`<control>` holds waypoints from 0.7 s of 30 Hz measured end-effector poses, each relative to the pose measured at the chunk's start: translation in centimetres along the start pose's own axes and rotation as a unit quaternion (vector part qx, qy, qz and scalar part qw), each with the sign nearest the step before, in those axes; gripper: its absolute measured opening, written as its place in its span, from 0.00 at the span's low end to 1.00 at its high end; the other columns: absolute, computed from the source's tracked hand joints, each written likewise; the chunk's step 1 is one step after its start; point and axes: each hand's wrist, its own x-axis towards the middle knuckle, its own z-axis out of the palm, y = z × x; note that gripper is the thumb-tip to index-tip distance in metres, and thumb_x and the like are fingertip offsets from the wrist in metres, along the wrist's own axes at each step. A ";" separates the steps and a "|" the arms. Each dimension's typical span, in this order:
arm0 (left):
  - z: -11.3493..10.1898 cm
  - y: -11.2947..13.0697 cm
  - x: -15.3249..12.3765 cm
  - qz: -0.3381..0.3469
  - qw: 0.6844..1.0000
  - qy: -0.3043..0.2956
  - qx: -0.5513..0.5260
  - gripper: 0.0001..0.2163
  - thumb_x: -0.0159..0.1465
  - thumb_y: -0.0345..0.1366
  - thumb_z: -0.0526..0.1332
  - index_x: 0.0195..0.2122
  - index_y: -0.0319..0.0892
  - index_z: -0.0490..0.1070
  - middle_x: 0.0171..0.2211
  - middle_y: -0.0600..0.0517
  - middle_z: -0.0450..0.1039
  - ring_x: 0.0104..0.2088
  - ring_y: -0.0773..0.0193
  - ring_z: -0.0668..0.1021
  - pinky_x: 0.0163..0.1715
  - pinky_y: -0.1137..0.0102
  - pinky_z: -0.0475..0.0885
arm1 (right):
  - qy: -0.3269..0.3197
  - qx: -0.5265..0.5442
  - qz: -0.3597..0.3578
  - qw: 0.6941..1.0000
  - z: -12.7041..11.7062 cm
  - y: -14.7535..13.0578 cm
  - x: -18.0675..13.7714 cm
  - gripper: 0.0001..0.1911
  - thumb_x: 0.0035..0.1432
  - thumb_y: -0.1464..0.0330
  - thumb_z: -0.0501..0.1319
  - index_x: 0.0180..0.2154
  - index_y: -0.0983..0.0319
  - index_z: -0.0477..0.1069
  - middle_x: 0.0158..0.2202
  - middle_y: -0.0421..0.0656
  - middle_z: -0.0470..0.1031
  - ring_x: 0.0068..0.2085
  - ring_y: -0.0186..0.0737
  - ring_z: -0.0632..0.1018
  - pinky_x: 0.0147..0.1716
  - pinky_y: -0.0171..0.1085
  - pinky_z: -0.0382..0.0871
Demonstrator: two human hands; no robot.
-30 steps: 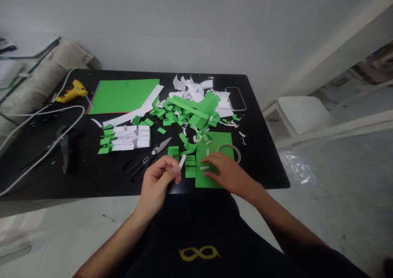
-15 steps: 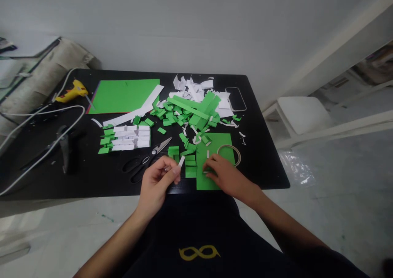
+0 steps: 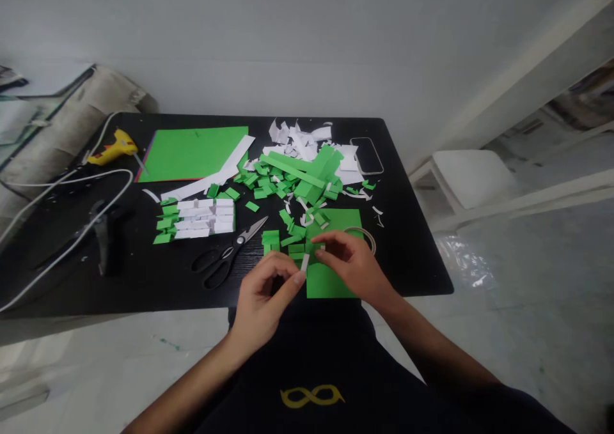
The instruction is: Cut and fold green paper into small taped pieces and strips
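Note:
My left hand [image 3: 266, 296] pinches a small white paper strip [image 3: 304, 263] between thumb and fingertips, just above the table's near edge. My right hand [image 3: 352, 264] hovers over a green paper sheet [image 3: 336, 220], its fingertips pinched on a tiny pale piece close to the strip. Small green rectangles [image 3: 283, 239] lie in a row just beyond both hands. Black-handled scissors [image 3: 228, 253] rest to the left of my left hand.
The black table [image 3: 144, 280] also holds a heap of green and white scraps [image 3: 297, 172], stacked white-green pieces [image 3: 196, 218], a large green sheet [image 3: 194, 151], a yellow glue gun [image 3: 112, 147] with white cable, a phone [image 3: 367, 155] and a tape ring [image 3: 367, 236]. A white stool [image 3: 467, 175] stands to the right.
My right hand lifted off the green sheet with a tiny piece and moved left. My left hand carried the white strip right, so both hands meet.

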 end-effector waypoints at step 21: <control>0.8 -0.9 0.5 -0.037 0.998 0.016 0.041 0.08 0.71 0.37 0.66 0.33 0.44 0.77 0.41 0.48 0.76 0.43 0.59 0.78 0.44 0.65 0.71 | 0.049 0.133 0.049 0.989 2.0 -1.3 -0.6 0.13 0.50 0.63 0.80 0.35 0.59 0.82 0.32 0.41 0.86 0.34 0.41 0.85 0.36 0.39 0.83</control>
